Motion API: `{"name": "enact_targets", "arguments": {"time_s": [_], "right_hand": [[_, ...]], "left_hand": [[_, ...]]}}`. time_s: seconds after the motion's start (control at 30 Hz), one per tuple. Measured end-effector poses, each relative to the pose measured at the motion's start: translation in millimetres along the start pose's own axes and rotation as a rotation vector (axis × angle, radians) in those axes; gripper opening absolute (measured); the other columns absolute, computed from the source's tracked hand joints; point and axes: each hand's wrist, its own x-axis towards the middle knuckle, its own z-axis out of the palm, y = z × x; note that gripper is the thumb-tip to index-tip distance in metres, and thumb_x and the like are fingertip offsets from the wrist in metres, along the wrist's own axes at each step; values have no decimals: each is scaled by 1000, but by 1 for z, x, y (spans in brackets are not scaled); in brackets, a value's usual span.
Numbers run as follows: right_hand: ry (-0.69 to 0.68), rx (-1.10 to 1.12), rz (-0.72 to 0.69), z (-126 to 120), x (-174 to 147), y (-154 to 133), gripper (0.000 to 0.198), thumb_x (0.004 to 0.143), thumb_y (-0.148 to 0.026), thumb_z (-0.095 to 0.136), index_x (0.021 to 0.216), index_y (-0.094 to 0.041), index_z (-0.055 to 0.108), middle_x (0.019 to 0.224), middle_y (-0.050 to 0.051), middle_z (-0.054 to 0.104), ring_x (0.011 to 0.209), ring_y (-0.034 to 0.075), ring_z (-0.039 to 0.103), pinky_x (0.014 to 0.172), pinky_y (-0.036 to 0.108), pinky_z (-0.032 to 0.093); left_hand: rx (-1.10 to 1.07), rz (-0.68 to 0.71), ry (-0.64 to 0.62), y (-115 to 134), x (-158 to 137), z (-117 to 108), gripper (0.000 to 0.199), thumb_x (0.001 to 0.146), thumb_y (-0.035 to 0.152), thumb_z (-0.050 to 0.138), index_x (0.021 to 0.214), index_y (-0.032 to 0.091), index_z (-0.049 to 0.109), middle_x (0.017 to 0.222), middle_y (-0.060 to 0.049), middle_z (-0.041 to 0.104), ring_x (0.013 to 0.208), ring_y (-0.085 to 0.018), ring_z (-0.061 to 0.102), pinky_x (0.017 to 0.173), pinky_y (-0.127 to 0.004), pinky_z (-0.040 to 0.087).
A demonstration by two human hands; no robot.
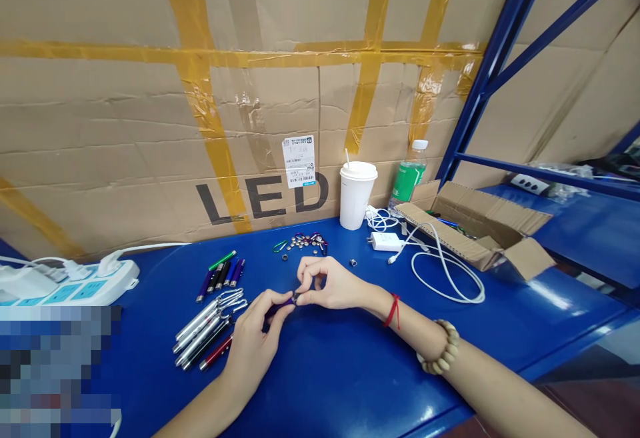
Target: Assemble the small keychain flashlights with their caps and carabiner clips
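Note:
Fingers closed, my left hand (255,335) holds a slim purple penlight (281,306) pointing to the right. My right hand (327,283) pinches a small dark metal part (295,297) at the penlight's right end; whether it is joined to the tube I cannot tell. Left of my left hand lie silver and black penlights (200,328) with clips, and a red penlight (217,353) partly hidden by that hand. Behind them is a group of shorter penlights (223,275) in green, black, blue and purple. Small round button cells (303,243) and coloured carabiner clips (280,247) lie beyond my hands.
At the back stand a white lidded cup (357,195) and a green-labelled bottle (410,175). A white charger (386,242) with a looped cable and an open cardboard box (475,225) lie to the right. A white power strip (95,285) sits at left. Large cardboard (125,125) closes the back.

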Motion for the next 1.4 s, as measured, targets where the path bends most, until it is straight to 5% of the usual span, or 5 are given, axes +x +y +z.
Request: {"name": "enact_targets", "arguments": {"time_s": [0.63, 0.97, 1.4], "right_hand": [[-1, -59, 62, -2, 1, 0, 31, 72, -38, 70, 64, -10, 59, 79, 4, 54, 73, 10, 51, 58, 20, 38], [43, -117, 94, -1, 2, -1, 33, 71, -42, 71, 69, -10, 63, 78, 3, 52, 62, 6, 50, 52, 18, 37], [20, -384, 161, -5, 1, 2, 24, 74, -36, 71, 89, -18, 68, 82, 1, 59, 68, 8, 54, 61, 19, 42]], "left_hand": [[14, -78, -128, -3, 0, 1, 28, 88, 34, 45, 106, 25, 64, 101, -2, 68, 90, -18, 64, 86, -31, 50], [-35, -195, -253, 7, 3, -2, 25, 90, 33, 37, 98, 20, 56, 76, -1, 64, 72, -15, 62, 67, -24, 47], [-2, -240, -214, 7, 4, 0, 28, 88, 38, 37, 99, 19, 56, 70, -1, 60, 63, -14, 56, 62, -24, 45]]}}
